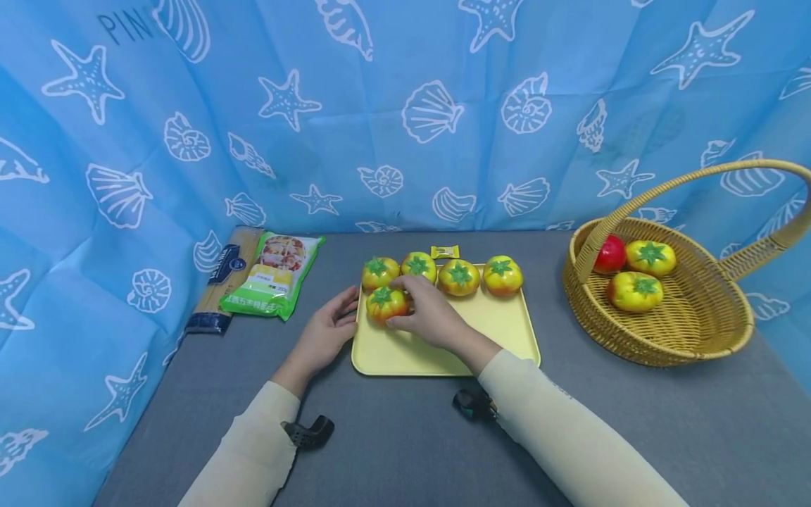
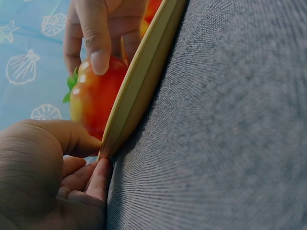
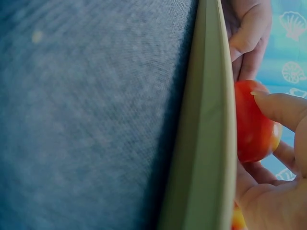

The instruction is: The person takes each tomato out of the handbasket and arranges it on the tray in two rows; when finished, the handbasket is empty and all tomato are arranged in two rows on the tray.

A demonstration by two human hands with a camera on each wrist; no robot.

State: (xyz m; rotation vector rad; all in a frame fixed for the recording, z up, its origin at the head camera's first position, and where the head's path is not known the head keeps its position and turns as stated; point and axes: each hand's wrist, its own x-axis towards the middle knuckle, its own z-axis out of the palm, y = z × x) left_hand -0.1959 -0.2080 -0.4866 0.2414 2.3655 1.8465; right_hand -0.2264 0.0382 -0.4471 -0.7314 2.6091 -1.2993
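A pale yellow tray [image 1: 443,362] lies on the table with several glossy yellow-and-red tomatoes on it. My left hand [image 1: 324,334] is at the tray's left side; in the left wrist view its thumb and fingers [image 2: 72,136] pinch the rim. My right hand [image 1: 434,313] reaches over the tray and grips a tomato [image 1: 385,304] at the left, in front of the back row. The right wrist view has the thumb [image 3: 280,108] on this tomato's red side and the fingers around its other side. Behind it sit a left corner tomato [image 1: 379,271] and a neighbouring tomato [image 1: 418,265].
To the right stands a wicker basket [image 1: 681,348] with a tall handle, holding a red fruit [image 1: 610,255] and two yellow tomatoes. A green-edged food packet [image 1: 272,278] and a pasta pack [image 1: 218,289] lie at the left. Behind the tray is a small yellow wrapper [image 1: 445,252].
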